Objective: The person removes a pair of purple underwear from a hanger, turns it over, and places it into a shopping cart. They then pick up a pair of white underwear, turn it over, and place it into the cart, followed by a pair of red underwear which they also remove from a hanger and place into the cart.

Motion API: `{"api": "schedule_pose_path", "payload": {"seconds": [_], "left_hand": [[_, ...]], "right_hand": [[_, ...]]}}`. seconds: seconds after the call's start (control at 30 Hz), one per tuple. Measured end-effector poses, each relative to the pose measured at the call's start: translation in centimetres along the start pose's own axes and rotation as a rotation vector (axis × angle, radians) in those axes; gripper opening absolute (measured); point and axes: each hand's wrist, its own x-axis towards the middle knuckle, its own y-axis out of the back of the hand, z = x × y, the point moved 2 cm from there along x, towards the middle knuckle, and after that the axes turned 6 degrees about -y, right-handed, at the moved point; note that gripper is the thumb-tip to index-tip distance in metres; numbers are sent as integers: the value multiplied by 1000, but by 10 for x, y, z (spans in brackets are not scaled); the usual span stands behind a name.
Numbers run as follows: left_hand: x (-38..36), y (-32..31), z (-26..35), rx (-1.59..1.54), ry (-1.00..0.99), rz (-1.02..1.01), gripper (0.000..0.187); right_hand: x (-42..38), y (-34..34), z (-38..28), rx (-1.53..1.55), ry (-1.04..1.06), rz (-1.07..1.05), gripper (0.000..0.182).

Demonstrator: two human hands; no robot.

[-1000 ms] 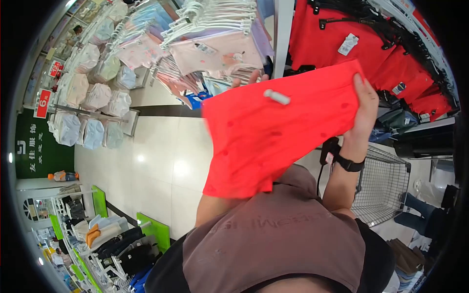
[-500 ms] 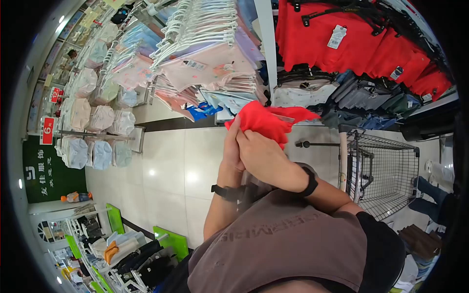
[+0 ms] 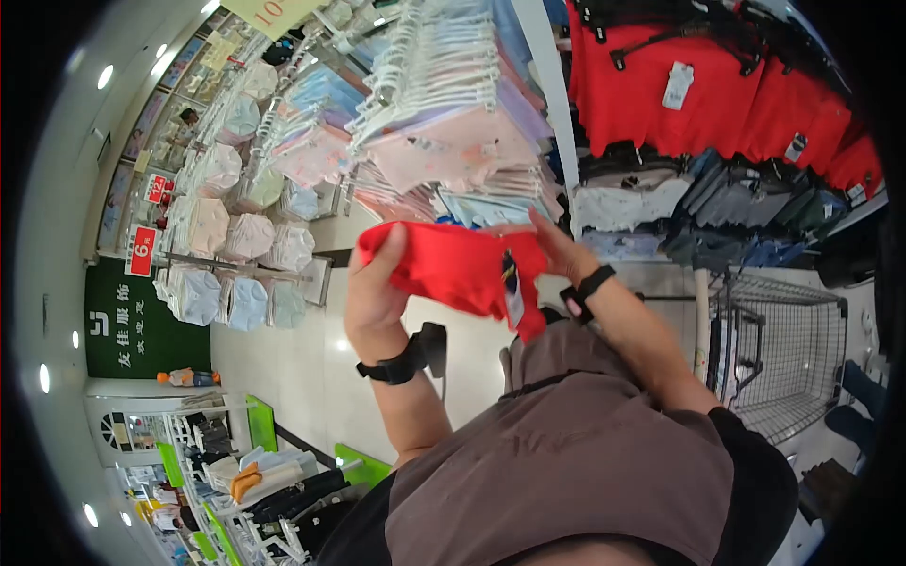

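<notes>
A red garment point(image 3: 448, 269) is stretched between my two hands in front of my chest; its exact kind does not show. A dark and white tag point(image 3: 512, 288) hangs on its right part. My left hand point(image 3: 376, 288) is closed on the left end, with the thumb over the cloth. At the right end, my right hand point(image 3: 563, 253) holds the edge, its fingers partly hidden by the cloth. Each wrist wears a black band.
Racks of pale children's underpants point(image 3: 453, 151) on white hangers stand ahead. Red garments point(image 3: 670, 85) hang at upper right above folded dark clothes point(image 3: 736, 198). A wire shopping cart point(image 3: 788, 354) is at my right. Clothing racks point(image 3: 274, 481) stand at lower left.
My hands, close together on the bunched red garment before, have moved apart, left hand leftward. The garment is now spread out and its tag shows. The view has shifted slightly.
</notes>
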Motion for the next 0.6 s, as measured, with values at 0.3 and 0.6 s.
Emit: {"api": "schedule_pose_path", "payload": {"seconds": [0.3, 0.6], "left_hand": [[13, -1, 57, 396, -307, 326, 29], [33, -64, 82, 831, -774, 348, 32]], "right_hand": [[-92, -136, -134, -1015, 329, 309, 11], [-158, -266, -235, -1581, 705, 351, 14]]}}
